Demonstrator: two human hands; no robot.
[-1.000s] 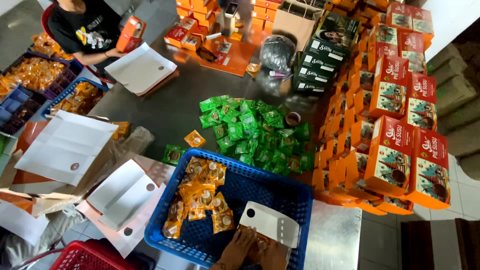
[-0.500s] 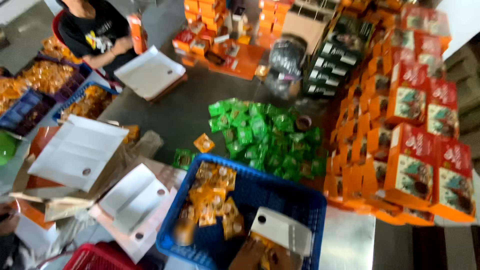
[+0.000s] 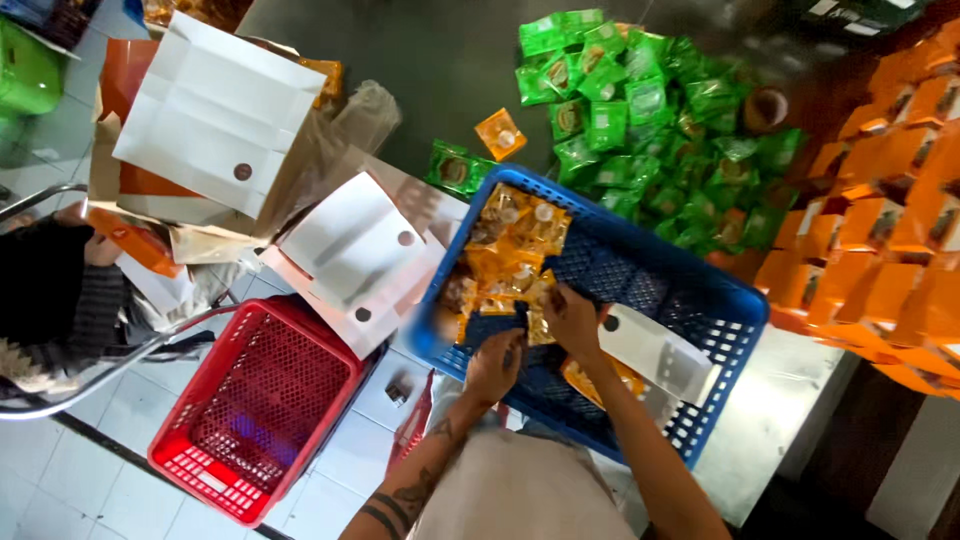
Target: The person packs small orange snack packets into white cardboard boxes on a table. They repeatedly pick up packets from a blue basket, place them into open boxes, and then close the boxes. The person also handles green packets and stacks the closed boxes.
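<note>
Far left of the frame there's another person's dark sleeve (image 3: 45, 290), and above it a white paper bag (image 3: 215, 110) lying flat. Lower left sits a red basket (image 3: 265, 405) on the tiled floor. Around the middle, both hands are down inside the blue crate (image 3: 690, 290) on the worktop: the left hand (image 3: 495, 365) is curled around an orange packet, and the right hand (image 3: 572, 320) pinches another from the pile of orange packets (image 3: 510, 245). A white carton (image 3: 655, 350) lies in the crate just right of them. Upper right is a heap of green packets (image 3: 650, 110), then stacked orange boxes (image 3: 880, 220) along the right edge.
</note>
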